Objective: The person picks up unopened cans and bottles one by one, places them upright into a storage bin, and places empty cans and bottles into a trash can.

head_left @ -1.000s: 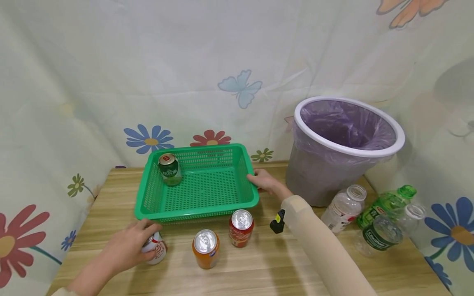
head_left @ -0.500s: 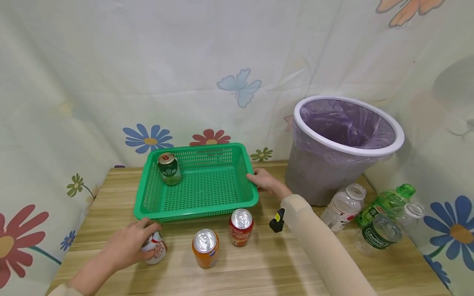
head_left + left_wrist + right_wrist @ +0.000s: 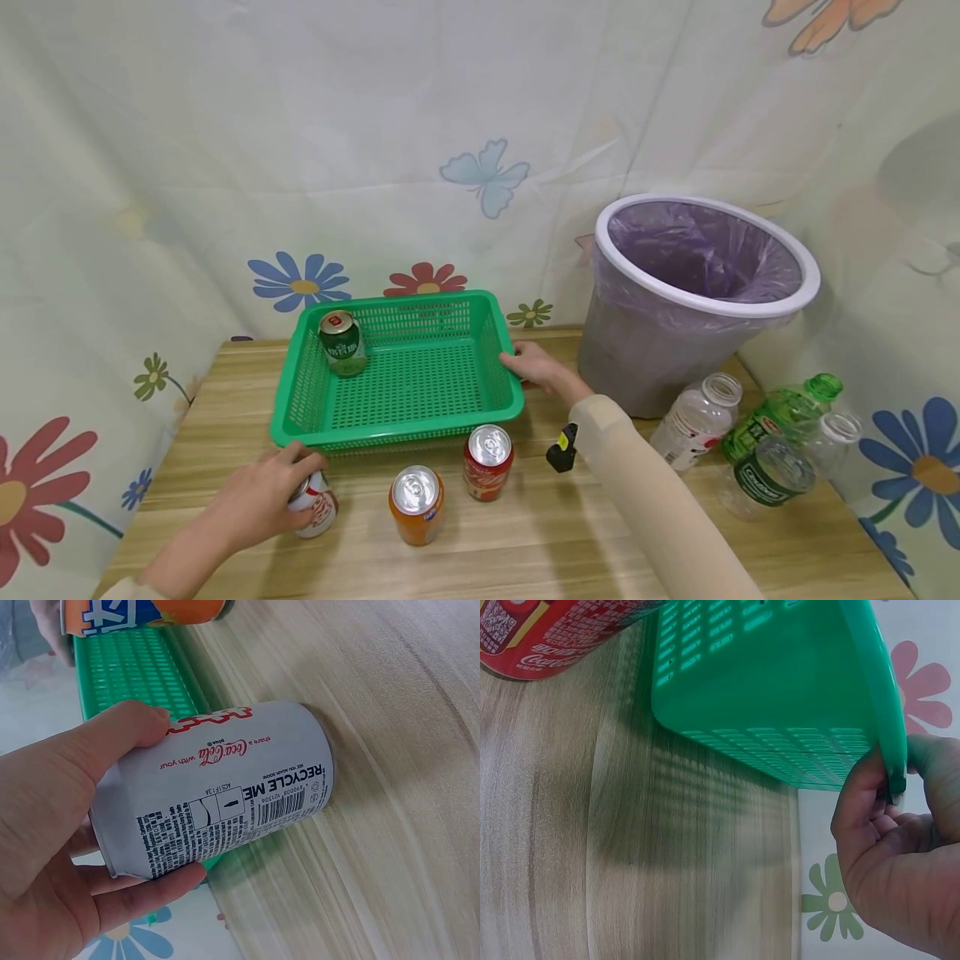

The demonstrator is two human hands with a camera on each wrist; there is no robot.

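Observation:
A white Coca-Cola can (image 3: 232,787) stands on the table in front of the basket's near left corner, and my left hand (image 3: 258,496) grips it with thumb and fingers round its sides. My right hand (image 3: 538,367) pinches the right rim of the green plastic basket (image 3: 390,435); in the right wrist view its thumb and curled fingers (image 3: 859,806) are on either side of that rim. Inside the basket, at the back left, a green can (image 3: 343,343) stands upright. An orange Fanta can (image 3: 417,504) and a red Coca-Cola can (image 3: 488,462) stand in front of the basket.
To the right stands a grey trash bin (image 3: 637,358) with a purple liner. Beside it are a clear bottle with a white-and-red label (image 3: 693,425), a green bottle (image 3: 780,417) and a clear bottle with a dark green label (image 3: 776,475). A flowered cloth (image 3: 375,167) hangs behind the wooden table (image 3: 525,542).

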